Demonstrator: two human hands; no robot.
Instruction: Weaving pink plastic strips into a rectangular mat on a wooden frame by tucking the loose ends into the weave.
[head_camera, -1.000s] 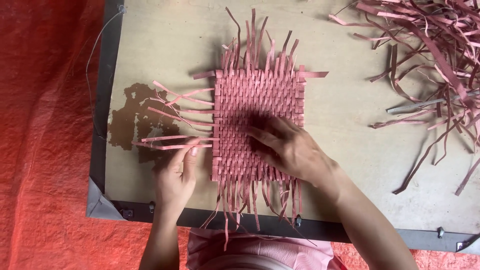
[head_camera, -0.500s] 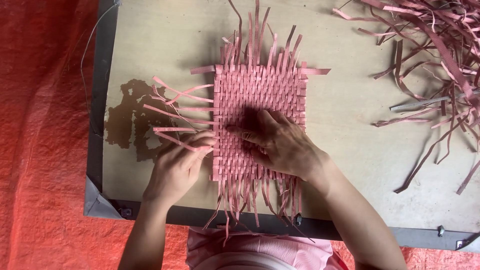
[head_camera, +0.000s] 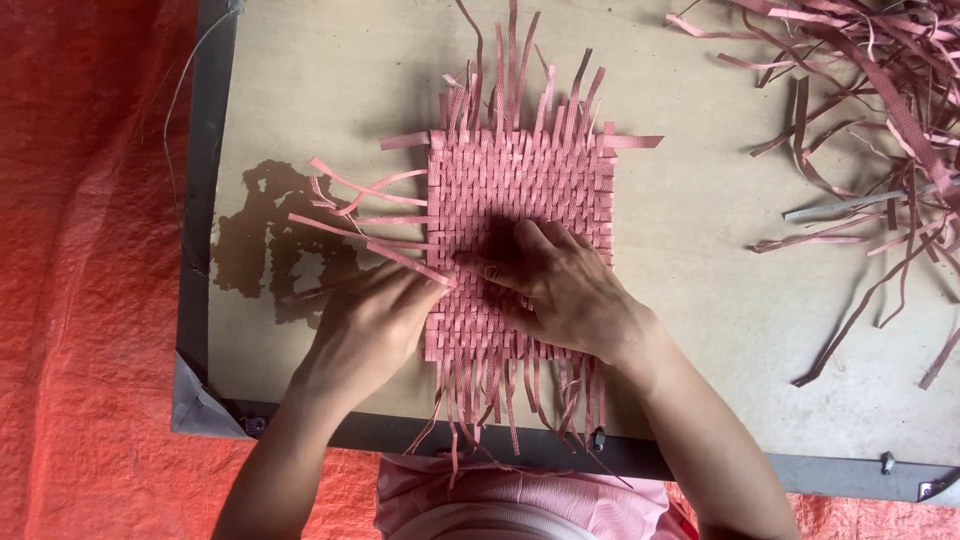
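Both hands meet on the woven pink mat (head_camera: 520, 190): left hand (head_camera: 365, 330) pinches a strip (head_camera: 410, 262), right hand (head_camera: 570, 290) presses flat.

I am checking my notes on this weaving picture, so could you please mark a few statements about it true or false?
1. The woven mat is pink. True.
2. The right hand rests flat on the mat. True.
3. The left hand is at the mat's right edge. False: it is at the left edge, by the loose strip ends.
4. The pile of spare strips lies on the red sheet. False: it lies on the board, upper right.
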